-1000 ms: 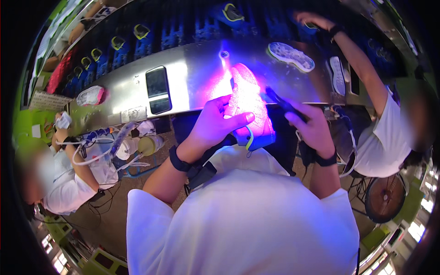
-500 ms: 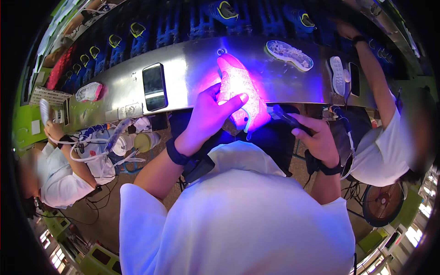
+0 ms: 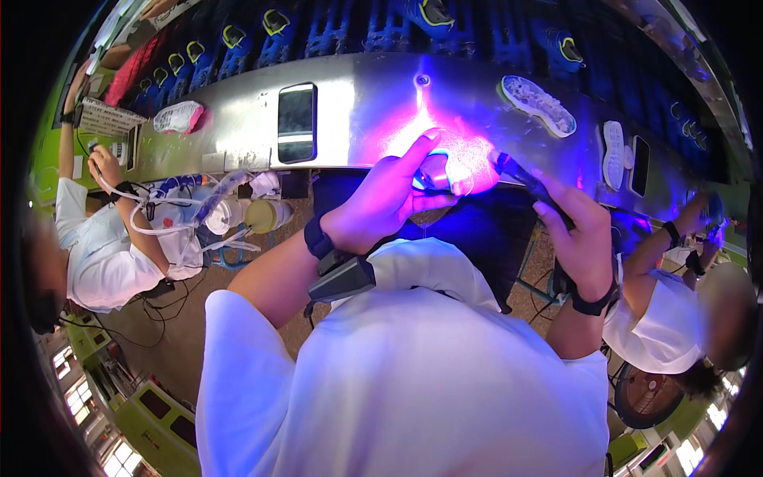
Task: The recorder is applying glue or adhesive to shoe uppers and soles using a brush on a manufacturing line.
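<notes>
A shoe upper (image 3: 470, 159) glows pink under a purple light at the near edge of the metal bench. My left hand (image 3: 385, 189) is closed around it, thumb on top, with the shoe's opening turned toward me. My right hand (image 3: 579, 226) grips a brush (image 3: 520, 172) by its dark handle. The brush's tip meets or nearly meets the right side of the upper; glare hides the exact contact. Beyond the upper, a translucent shoe sole (image 3: 539, 105) lies on the bench.
A phone (image 3: 296, 123) lies left on the bench (image 3: 238, 87); a white sole (image 3: 613, 155) and another phone (image 3: 640, 165) lie right. Several blue shoes (image 3: 276, 24) stand on the dark conveyor behind. Co-workers sit on both sides. A jar (image 3: 266, 215) stands low at left.
My left hand has turned the upper so its toe no longer points away. The brush has come up toward its side. The right co-worker's arm has drawn back from the conveyor.
</notes>
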`<state>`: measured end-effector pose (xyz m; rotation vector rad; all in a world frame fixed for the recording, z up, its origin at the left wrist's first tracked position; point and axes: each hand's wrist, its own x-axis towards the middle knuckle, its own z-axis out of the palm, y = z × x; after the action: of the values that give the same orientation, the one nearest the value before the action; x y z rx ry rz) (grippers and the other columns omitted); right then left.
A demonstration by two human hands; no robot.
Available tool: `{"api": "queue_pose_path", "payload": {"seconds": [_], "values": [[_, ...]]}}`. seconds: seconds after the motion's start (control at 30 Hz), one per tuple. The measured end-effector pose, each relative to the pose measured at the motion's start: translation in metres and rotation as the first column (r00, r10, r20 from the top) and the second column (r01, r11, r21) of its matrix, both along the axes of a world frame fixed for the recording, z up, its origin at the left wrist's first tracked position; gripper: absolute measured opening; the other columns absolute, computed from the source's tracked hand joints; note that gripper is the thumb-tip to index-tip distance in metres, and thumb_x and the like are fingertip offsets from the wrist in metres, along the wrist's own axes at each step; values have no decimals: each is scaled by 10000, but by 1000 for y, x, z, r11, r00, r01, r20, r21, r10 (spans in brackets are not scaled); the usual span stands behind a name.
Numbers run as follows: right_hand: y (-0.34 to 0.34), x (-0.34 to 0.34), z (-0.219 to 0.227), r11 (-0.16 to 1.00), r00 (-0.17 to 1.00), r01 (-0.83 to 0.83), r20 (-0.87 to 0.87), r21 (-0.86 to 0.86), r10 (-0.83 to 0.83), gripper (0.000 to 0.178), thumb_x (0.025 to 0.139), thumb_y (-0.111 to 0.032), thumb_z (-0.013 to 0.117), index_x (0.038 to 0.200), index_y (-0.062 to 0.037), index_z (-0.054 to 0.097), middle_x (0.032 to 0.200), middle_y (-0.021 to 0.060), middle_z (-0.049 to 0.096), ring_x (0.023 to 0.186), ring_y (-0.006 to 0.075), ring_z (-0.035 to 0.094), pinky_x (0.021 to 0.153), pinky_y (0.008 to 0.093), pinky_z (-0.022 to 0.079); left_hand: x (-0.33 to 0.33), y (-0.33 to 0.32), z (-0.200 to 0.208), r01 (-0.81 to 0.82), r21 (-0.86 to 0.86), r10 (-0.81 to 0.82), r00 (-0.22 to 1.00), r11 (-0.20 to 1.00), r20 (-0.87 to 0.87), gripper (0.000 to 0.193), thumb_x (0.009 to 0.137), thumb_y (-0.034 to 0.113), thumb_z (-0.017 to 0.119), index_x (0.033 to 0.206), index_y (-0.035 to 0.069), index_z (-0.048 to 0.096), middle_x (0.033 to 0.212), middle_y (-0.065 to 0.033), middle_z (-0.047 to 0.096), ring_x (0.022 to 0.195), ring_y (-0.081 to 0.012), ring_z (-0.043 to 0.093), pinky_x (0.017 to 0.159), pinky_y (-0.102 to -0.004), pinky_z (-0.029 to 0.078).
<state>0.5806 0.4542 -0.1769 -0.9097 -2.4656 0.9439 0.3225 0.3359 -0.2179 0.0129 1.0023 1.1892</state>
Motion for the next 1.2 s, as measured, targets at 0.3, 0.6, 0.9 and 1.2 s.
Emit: {"api": "queue_pose_path", "payload": {"seconds": [0.3,0.6,0.9,1.2], "values": [[8,-25,25,998,993,-61,99,33,57,464,883,-65,729,1334,-165,683,751,110,563,654,256,558,617,351,457,-7,-22,-13,55,242,4,972,969,-235,454,1035,448,592,1279,66,573,1120,-86,658,1002,-237,696,926,-321,586],[2,-38,19,990,989,-115,100,86,106,454,877,-66,739,1319,-158,694,727,93,548,615,215,526,588,346,434,-26,-20,-21,-30,-95,84,765,995,639,563,1043,440,519,1281,-70,535,1197,-259,638,1018,-330,682,813,-336,642],[-4,-53,2,997,998,-55,-44,-45,53,432,871,-33,748,1297,-86,698,907,125,696,785,241,654,743,330,519,-27,-30,-48,-30,-45,54,443,999,895,521,1058,354,510,1400,-38,469,1269,-317,588,1009,-373,706,825,-388,661],[-18,-10,-55,996,987,38,-155,-85,-51,447,877,-1,725,1318,-53,667,1118,182,733,1027,284,718,916,335,532,-10,-10,-1,-61,76,12,854,995,521,520,1080,334,478,1458,-22,438,1321,-226,611,1044,-285,697,926,-387,602]]}}
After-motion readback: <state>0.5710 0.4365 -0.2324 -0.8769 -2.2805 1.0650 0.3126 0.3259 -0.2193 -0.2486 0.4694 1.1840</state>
